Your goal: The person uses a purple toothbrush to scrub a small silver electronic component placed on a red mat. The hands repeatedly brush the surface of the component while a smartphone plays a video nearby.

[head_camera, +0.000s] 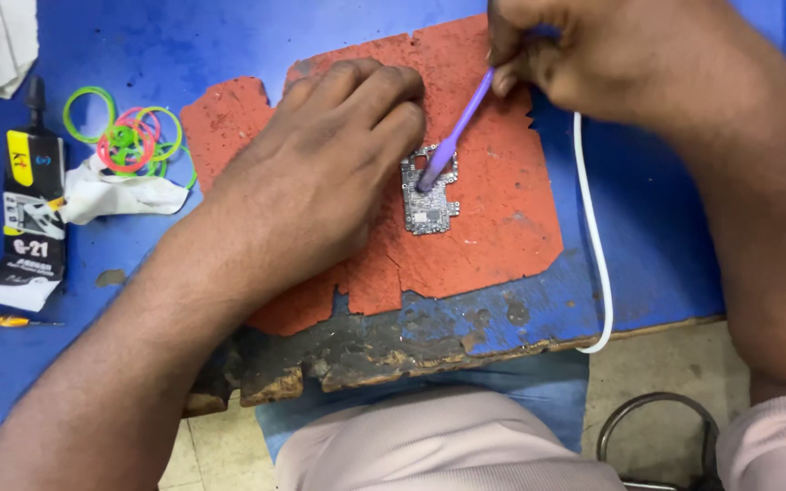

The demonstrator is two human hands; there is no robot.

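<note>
Blue bench [666, 273] was pretty chewed up at our edge. We had our left hand [320, 173] flat, fingertips pressed on the circuit board [429, 205]; our right hand [611, 59] pinched a purple tool [457, 127], tip touching it. Rubber bands [129, 136] lay beyond.

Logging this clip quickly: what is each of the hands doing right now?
Left hand: fingers curled, pressing on the small circuit board, holding it on the red mat.
Right hand: closed on a purple tool, tip on the board.
</note>
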